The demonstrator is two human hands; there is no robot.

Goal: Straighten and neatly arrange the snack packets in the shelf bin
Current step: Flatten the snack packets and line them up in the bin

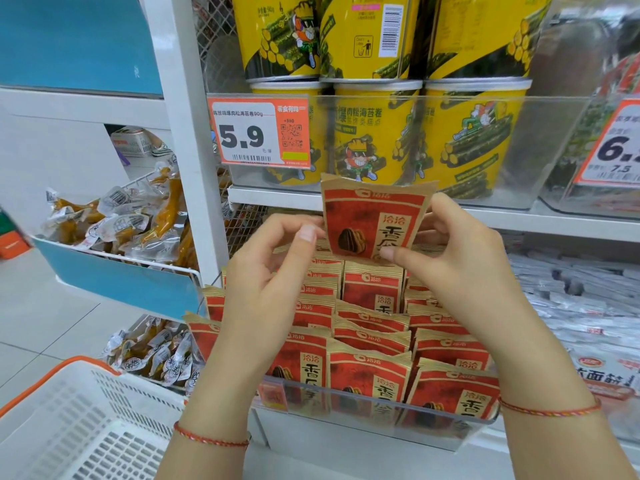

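A red and tan sunflower-seed packet [372, 216] is held upright above the bin, at mid-frame. My left hand [266, 282] pinches its left edge with thumb and forefinger. My right hand [460, 268] grips its right side, thumb across the lower front. Below them, a clear plastic shelf bin [367, 415] holds several rows of matching red packets [369, 379], standing mostly upright, some leaning. The back rows are partly hidden by my hands.
Yellow seaweed-roll tubs [377, 133] fill the shelf above, behind a 5.9 price tag [258, 129]. Wire baskets of vacuum-packed snacks [138, 223] hang at the left. A white basket with an orange rim [79, 420] sits at bottom left. White packets [581, 306] lie to the right.
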